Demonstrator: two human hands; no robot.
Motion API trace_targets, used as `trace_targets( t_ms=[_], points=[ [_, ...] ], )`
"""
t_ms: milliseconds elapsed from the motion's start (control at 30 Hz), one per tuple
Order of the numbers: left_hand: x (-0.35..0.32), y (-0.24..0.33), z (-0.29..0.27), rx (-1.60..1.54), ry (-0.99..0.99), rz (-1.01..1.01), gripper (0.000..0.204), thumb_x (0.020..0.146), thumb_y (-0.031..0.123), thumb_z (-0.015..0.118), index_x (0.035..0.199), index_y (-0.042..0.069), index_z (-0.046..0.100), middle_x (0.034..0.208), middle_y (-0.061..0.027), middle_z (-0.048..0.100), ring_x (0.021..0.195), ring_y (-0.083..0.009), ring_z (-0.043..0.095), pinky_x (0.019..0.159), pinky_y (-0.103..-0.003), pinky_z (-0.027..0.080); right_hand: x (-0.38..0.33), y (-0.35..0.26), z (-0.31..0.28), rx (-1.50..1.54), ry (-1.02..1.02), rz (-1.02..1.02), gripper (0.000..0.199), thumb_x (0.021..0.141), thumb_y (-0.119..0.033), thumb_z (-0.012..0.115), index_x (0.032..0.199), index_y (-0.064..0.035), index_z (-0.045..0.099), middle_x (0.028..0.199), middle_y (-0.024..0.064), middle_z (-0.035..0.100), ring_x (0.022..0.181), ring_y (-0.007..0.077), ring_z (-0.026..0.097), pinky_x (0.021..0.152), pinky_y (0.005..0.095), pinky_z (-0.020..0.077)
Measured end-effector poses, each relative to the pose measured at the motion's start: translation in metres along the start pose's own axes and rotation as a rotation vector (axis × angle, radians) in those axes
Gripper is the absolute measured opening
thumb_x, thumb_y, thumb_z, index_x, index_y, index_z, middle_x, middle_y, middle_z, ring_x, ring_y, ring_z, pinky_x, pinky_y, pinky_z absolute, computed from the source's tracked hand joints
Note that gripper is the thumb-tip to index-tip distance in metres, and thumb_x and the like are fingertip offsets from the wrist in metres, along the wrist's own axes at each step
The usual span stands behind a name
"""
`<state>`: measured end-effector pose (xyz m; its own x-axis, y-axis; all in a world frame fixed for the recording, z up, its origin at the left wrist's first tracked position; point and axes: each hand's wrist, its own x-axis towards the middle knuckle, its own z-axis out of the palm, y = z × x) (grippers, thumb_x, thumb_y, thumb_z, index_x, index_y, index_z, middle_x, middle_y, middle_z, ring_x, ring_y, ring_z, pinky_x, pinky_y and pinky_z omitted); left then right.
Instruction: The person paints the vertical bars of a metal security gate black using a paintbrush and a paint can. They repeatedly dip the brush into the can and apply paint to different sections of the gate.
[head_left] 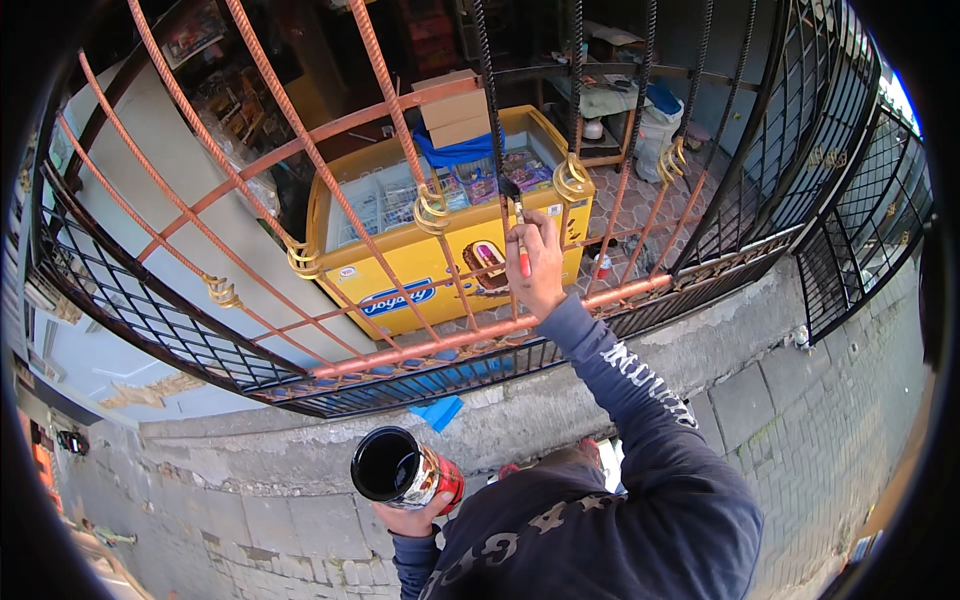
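My right hand (538,262) is closed around the handle of a paintbrush (519,212), its dark bristles up against a twisted bar of the metal window grille (497,130). Above the brush that bar is black, while the bars to its left are copper-coloured. Several bars on the right are black on top and copper lower down. Low on the left, my left hand (415,515) grips a paint can (432,482) with a red and silver outside. Dark paint shows inside its mouth. Gold ring ornaments (431,212) sit on several bars.
Behind the grille stands a yellow chest freezer (440,285) with a cardboard box (455,115) and blue cloth on top. A copper rail (480,328) runs along the grille's bottom. Blue scrap (437,412) lies on the concrete ledge (330,435). A black grille (850,260) continues at right.
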<state>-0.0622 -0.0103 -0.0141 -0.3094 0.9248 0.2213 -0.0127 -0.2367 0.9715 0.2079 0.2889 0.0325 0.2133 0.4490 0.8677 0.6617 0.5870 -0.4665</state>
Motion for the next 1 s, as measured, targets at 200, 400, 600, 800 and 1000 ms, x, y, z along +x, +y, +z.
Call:
trace_targets(
  t_ms=[200,400,600,800,1000],
  points=[
    [0.0,0.0,-0.001,0.022,0.011,0.011,0.105,0.056,0.022,0.102,0.14,-0.003,0.045,0.13,-0.016,0.061,0.116,-0.0259,0.064,0.1,-0.04,0.054,-0.025,-0.008,0.023,-0.033,-0.101,0.019,0.021,0.082,0.003,0.069,0.099,-0.0062,0.06,0.125,0.0225,0.055,0.116,0.0428,0.056,0.092,0.0477,0.0515],
    [0.004,0.0,-0.007,0.073,-0.021,0.003,0.102,0.057,0.021,0.102,0.14,-0.002,0.047,0.13,-0.0157,0.062,0.117,-0.0255,0.064,0.1,-0.039,0.053,-0.024,0.002,0.02,0.125,0.176,0.144,0.018,0.085,0.006,0.067,0.097,-0.0053,0.062,0.119,0.0204,0.06,0.105,0.0387,0.063,0.086,0.0421,0.0535],
    [0.004,0.003,-0.007,0.033,-0.038,0.019,0.101,0.058,0.023,0.101,0.139,-0.003,0.047,0.128,-0.0153,0.063,0.114,-0.0254,0.065,0.1,-0.04,0.054,-0.01,0.022,-0.003,0.503,0.209,0.444,0.008,0.086,0.005,0.063,0.092,0.0001,0.063,0.112,0.0187,0.065,0.102,0.0304,0.066,0.089,0.0366,0.0529],
    [0.005,0.004,-0.008,0.058,-0.044,0.041,0.102,0.057,0.024,0.102,0.138,-0.003,0.047,0.128,-0.0153,0.063,0.114,-0.0252,0.065,0.1,-0.04,0.054,-0.007,0.018,-0.002,0.307,0.044,0.2,0.008,0.085,0.005,0.062,0.092,-0.0001,0.063,0.113,0.0209,0.062,0.098,0.0327,0.066,0.086,0.0396,0.0533],
    [0.004,0.006,-0.007,0.04,-0.005,0.042,0.103,0.056,0.026,0.103,0.138,-0.003,0.047,0.126,-0.0145,0.063,0.115,-0.0246,0.065,0.1,-0.039,0.054,-0.013,-0.004,0.011,0.151,0.146,0.191,0.013,0.085,0.006,0.063,0.094,-0.0022,0.062,0.111,0.0212,0.059,0.104,0.0385,0.062,0.089,0.0439,0.0514]
  ],
)
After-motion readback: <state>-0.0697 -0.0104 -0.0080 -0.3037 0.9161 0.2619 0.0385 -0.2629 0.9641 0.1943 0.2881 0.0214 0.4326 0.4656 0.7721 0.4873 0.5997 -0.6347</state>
